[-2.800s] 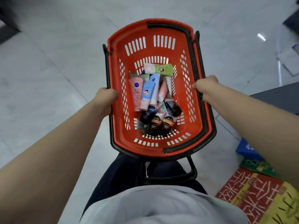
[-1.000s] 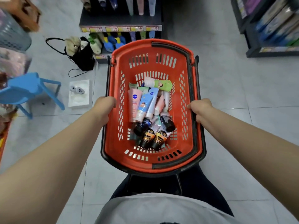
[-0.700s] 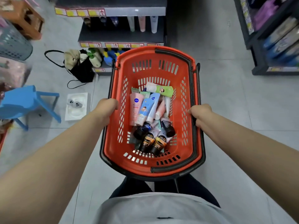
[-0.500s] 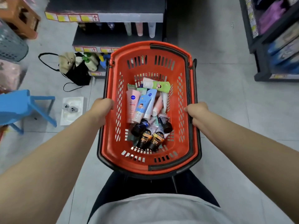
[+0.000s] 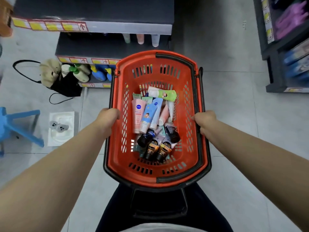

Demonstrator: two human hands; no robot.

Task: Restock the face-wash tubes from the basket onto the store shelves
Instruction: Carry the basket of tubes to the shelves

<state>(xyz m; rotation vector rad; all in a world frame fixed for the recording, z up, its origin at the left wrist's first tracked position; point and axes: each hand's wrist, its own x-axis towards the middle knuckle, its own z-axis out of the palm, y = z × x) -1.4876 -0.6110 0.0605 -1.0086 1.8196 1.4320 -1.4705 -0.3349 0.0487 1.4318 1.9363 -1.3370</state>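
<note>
Orange plastic is what both grips hold. The left grip [image 5: 108,117] is curled over the left long rim of the basket [image 5: 168,180], and the right grip [image 5: 204,120] over the right long rim and the black handle folded along it, each at about mid-length, so neither is free. The face-wash tubes [image 5: 155,124] lie heaped on the basket floor between and below the two grips, roughly midway, so I judge neither hand nearer; one must let go before a tube can be lifted. Most tubes lie lengthwise, pointing away from the grips toward the far end, while a green-and-white tube [image 5: 163,94] lies crosswise on the far side of the heap. Nearest the left grip, a pink tube [image 5: 138,116] reads "NIVEA" on a round blue badge. The pale blue tube [image 5: 157,113] beside it bears a like badge, too small to read, and so is the print on the black-and-orange tubes [image 5: 158,150]. Beyond the basket's far end, ahead and left of the grips, a dark shelf [image 5: 93,47] holds three tubes [image 5: 140,38]; its yellow price strips [image 5: 50,25] are illegible.
</note>
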